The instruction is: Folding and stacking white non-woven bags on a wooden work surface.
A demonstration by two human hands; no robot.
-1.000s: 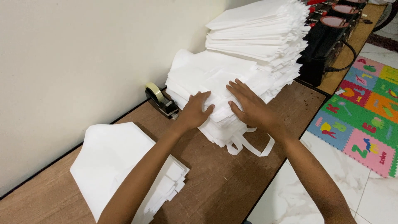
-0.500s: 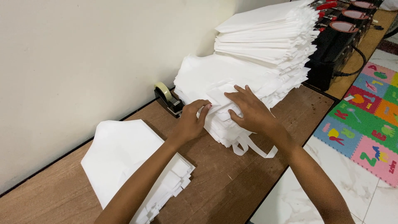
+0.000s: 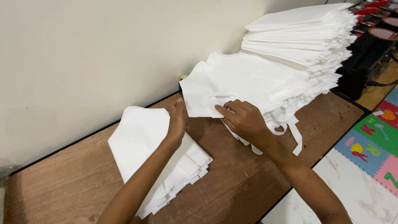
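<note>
A low pile (image 3: 159, 159) of folded white bags is lying toward the left end of the table (image 3: 244, 182), its back corner against the wall (image 3: 83, 62). The left forearm is crossing over this pile. The left hand (image 3: 177, 120) is reaching past it, fingers curled round the near left edge of the top bag (image 3: 232, 85), which it is lifting off the big stack; its grip is closing on that edge, the thumb hidden behind the cloth. Just to the right, the right hand (image 3: 244, 120) is pinching the bag's lower edge by a folded handle strip, fingers bent and pressing on the cloth, so both hands are holding the same bag, close together at its near left corner. The bag is hanging partly free, tilting up toward the wall. Under it the stack (image 3: 298, 49) is rising high along the table's back edge toward the right end, loose white straps (image 3: 292, 132) trailing off its near side onto the brown wood. Beyond the right end, dark machines (image 3: 373, 49) are standing. Below the table's front edge, pale floor (image 3: 331, 195) and coloured foam mats (image 3: 373, 141) are showing.
</note>
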